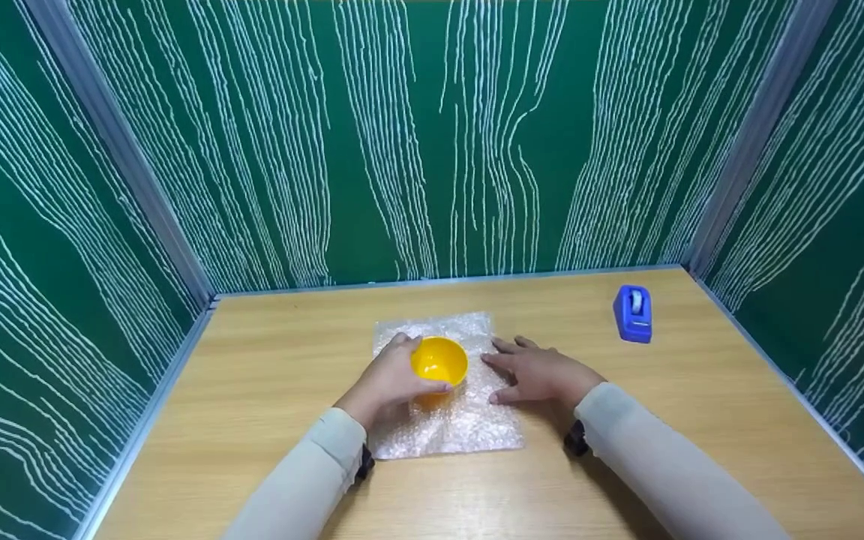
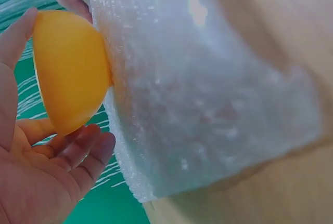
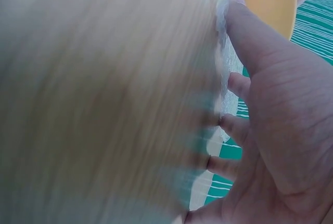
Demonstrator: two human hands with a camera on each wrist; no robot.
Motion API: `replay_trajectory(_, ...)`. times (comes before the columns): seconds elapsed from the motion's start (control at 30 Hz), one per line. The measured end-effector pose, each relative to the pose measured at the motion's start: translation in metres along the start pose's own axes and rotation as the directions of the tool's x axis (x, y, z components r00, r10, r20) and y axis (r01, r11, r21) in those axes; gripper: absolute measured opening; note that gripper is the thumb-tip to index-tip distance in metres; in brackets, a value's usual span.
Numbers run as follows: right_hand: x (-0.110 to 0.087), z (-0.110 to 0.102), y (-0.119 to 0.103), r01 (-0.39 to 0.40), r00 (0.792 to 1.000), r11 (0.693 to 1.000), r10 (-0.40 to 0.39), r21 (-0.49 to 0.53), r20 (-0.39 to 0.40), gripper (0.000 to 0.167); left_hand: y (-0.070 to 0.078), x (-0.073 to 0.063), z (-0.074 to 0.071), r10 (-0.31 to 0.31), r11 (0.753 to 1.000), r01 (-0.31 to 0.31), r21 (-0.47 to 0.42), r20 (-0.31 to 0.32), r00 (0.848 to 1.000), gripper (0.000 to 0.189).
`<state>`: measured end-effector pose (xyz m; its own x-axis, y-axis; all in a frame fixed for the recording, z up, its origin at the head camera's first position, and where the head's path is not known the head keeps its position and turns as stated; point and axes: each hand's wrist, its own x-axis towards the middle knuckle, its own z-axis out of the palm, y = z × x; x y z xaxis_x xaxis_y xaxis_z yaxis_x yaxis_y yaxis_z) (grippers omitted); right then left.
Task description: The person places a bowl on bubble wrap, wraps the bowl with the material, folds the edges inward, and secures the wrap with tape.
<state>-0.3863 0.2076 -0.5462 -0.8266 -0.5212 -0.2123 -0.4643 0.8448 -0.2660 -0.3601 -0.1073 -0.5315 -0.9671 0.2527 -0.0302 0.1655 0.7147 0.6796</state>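
In the head view, a yellow bowl (image 1: 439,361) stands with its mouth up over a sheet of bubble wrap (image 1: 477,431). My left hand (image 1: 393,373) holds the bowl from its left side, thumb on the near rim and fingers at the far side. The left wrist view shows the base of the bowl (image 2: 73,70) against the bubble wrap (image 2: 177,94). My right hand (image 1: 544,375) lies at the right edge of the sheet with its fingers spread. In the right wrist view its thumb and fingertips (image 3: 237,0) touch down along that edge, gripping nothing.
A blue tape dispenser (image 1: 633,315) sits at the back right of the wooden table (image 1: 274,360). Green panels (image 1: 372,150) with white wavy lines enclose the back and both sides, joined by grey metal posts (image 1: 121,142).
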Motion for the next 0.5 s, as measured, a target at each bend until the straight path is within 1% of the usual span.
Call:
replay_trajectory(0.07, 0.001, 0.0, 0.0, -0.007, 1.0, 1.0, 0.007, 0.005, 0.001, 0.089, 0.0, 0.0, -0.001, -0.027, 1.0, 0.027, -0.003, 0.006, 1.0, 0.11)
replay_trajectory(0.13, 0.001, 0.001, 0.0, -0.012, 1.0, 1.0, 0.012, 0.015, 0.002, 0.089, 0.002, 0.0, -0.003, -0.04, 0.999, 0.041, -0.018, 0.016, 0.999, 0.108)
replay_trajectory(0.3, -0.001, -0.001, 0.001, -0.021, 1.0, 0.999, 0.02, 0.047, 0.003, 0.089, 0.006, -0.001, -0.006, -0.044, 0.998, 0.045, -0.049, 0.035, 0.998, 0.097)
replay_trajectory(0.4, -0.005, -0.003, 0.001, -0.014, 1.0, 0.997, 0.014, 0.075, -0.006, 0.086, 0.008, -0.001, -0.008, -0.045, 0.998, 0.047, -0.048, 0.04, 0.998, 0.094)
replay_trajectory(0.5, -0.01, -0.008, -0.002, 0.002, 0.999, 0.995, 0.002, 0.096, -0.032, 0.081, 0.009, -0.002, -0.01, -0.047, 0.998, 0.048, -0.04, 0.044, 0.998, 0.092)
